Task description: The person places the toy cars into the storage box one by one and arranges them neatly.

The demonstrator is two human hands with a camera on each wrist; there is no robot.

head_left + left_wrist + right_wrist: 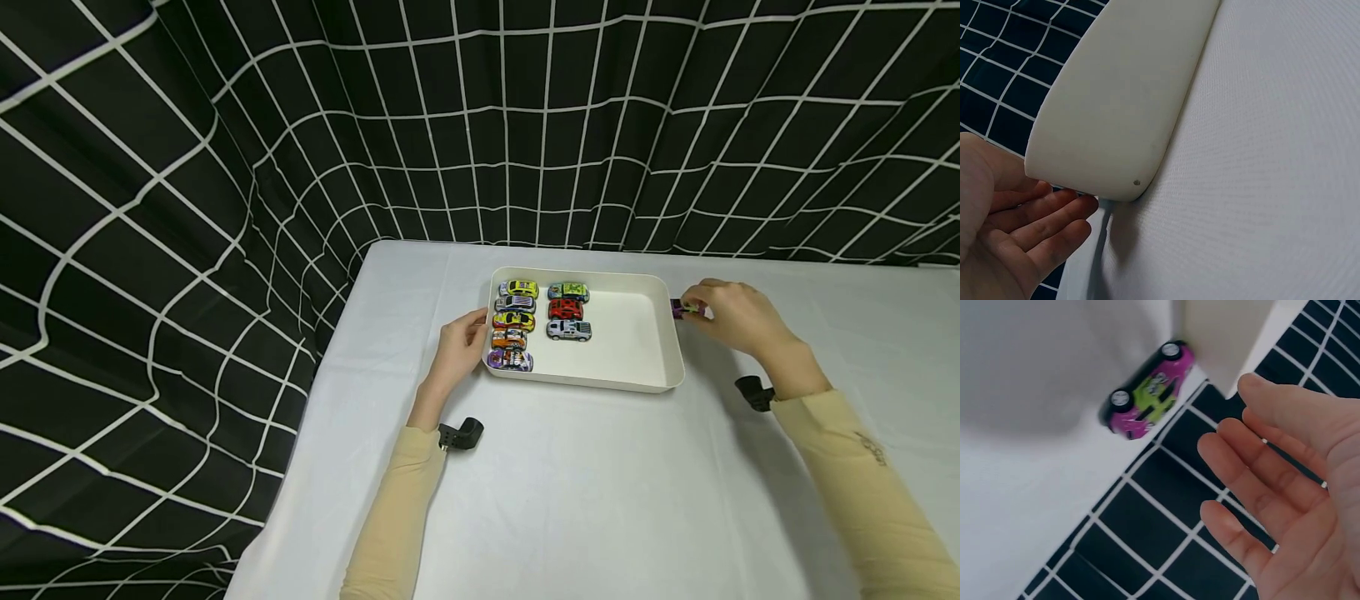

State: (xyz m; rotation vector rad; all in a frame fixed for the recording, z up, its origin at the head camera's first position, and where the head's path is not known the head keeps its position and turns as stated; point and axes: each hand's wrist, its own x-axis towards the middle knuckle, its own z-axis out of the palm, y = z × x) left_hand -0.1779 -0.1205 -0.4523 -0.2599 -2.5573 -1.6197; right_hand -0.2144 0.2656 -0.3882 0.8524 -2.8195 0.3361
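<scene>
Against the left end of a white tray [637, 333], my left hand [458, 343] rests with relaxed fingers; its thumb is partly hidden. In the left wrist view those fingers [1054, 228] lie along the tray's end wall [1104, 125]. Beyond the tray's right end, a purple and green toy car [1150, 394] stands on the table beside the wall. My right hand [735, 315] hovers over this car, and in the right wrist view the hand [1279, 481] is apart from it, fingers spread and holding nothing.
Inside the tray, several toy cars form a left column, with a yellow car [514, 322] and a purple-white car [510, 360] among them. Three more form a second column, including a red car [566, 309]. A black gridded curtain [525, 125] hangs behind the white-covered table [585, 483].
</scene>
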